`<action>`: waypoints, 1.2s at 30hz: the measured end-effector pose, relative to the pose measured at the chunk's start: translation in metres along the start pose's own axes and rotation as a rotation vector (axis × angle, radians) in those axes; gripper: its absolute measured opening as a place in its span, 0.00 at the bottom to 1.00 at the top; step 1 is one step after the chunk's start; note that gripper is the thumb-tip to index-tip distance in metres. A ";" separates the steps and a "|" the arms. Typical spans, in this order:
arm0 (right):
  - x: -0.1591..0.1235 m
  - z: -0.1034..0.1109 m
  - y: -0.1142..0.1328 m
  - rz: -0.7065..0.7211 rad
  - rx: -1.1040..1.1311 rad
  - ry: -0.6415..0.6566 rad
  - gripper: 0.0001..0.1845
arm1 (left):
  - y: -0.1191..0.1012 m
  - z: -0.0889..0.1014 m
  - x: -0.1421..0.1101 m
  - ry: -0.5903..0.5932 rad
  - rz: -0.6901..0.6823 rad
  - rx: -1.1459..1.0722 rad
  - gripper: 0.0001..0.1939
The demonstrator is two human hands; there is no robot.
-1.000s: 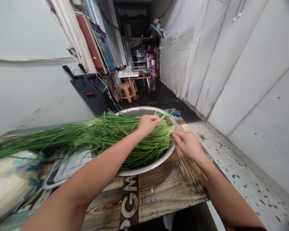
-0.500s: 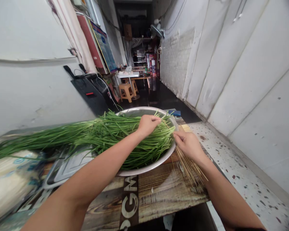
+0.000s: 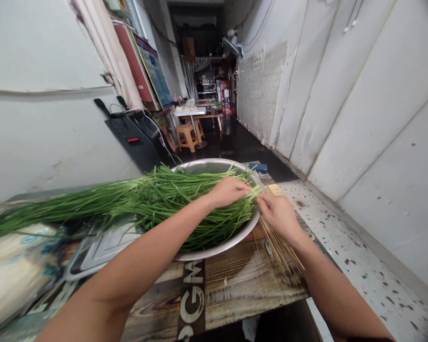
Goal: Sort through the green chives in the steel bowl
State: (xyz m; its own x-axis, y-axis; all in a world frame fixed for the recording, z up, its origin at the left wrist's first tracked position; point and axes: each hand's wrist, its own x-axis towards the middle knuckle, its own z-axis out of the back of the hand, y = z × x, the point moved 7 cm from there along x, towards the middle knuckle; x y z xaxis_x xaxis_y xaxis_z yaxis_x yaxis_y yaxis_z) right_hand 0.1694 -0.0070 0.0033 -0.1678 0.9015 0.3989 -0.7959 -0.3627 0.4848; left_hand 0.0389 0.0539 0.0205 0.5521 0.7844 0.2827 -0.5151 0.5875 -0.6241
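Observation:
Long green garlic chives (image 3: 199, 228) lie heaped in a large round metal basin (image 3: 231, 244), their pale stalk ends toward the right rim. Over this heap, my left hand (image 3: 230, 191) is closed in a pinch at some pale chive ends. My right hand (image 3: 280, 213) is just right of it, at the basin's rim, thumb and fingers pinched together. A thin bamboo skewer appears to run back under its palm toward the wrist; its tip is hidden near the chive ends. Below the right forearm, a bundle of bamboo skewers (image 3: 280, 251) is spread on the wood-patterned table (image 3: 242, 289).
More chives (image 3: 74, 199) stretch left out of the basin. A clear plastic lid or tray (image 3: 100, 251) and a plastic-wrapped white package (image 3: 17, 275) lie at the left. Beyond the basin is a blue object (image 3: 257, 167). A white wall stands close on the right.
My left hand has moved right and slightly down, from above the chives to the stalk ends close to my right hand. My right hand has hardly moved.

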 end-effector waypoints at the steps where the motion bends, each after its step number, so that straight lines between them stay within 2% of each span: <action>1: 0.000 0.000 0.000 -0.002 -0.004 -0.005 0.15 | -0.001 0.002 0.000 0.031 -0.022 0.026 0.10; 2: 0.000 0.000 0.000 -0.003 -0.006 -0.007 0.15 | 0.001 0.007 0.000 0.016 -0.016 0.070 0.11; 6: 0.001 0.000 -0.001 -0.012 0.005 -0.006 0.15 | 0.021 0.033 -0.002 -0.168 0.119 0.369 0.12; 12: 0.001 -0.001 -0.001 0.000 0.027 0.006 0.15 | 0.033 0.015 -0.002 0.003 0.090 0.603 0.09; 16: 0.001 0.000 -0.001 -0.004 0.030 0.009 0.16 | 0.039 0.011 -0.002 -0.059 0.124 0.684 0.12; 19: 0.002 0.001 0.000 -0.002 0.027 0.015 0.16 | 0.043 0.007 -0.002 -0.054 0.127 0.694 0.12; 21: 0.002 0.001 0.000 0.002 0.026 0.020 0.16 | 0.043 0.007 -0.002 -0.078 0.119 0.667 0.12; 23: 0.002 0.001 0.000 0.006 0.030 0.017 0.16 | 0.044 0.014 -0.001 -0.169 0.139 0.565 0.12; 27: 0.001 0.000 0.000 0.015 0.039 0.013 0.16 | 0.053 0.026 -0.002 -0.350 0.270 0.140 0.10; 30: 0.001 0.000 0.000 0.017 0.035 0.012 0.16 | 0.057 0.023 -0.001 -0.363 0.322 -0.084 0.11; 36: 0.000 0.001 0.003 0.036 0.029 0.008 0.17 | 0.049 0.020 -0.001 -0.353 0.301 -0.189 0.12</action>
State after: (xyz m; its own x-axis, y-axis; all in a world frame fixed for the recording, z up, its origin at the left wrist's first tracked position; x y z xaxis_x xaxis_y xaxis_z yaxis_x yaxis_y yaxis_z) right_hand 0.1678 -0.0080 0.0057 -0.2010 0.8897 0.4100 -0.7718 -0.4016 0.4931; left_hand 0.0001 0.0855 0.0041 0.1250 0.9524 0.2781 -0.4717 0.3037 -0.8278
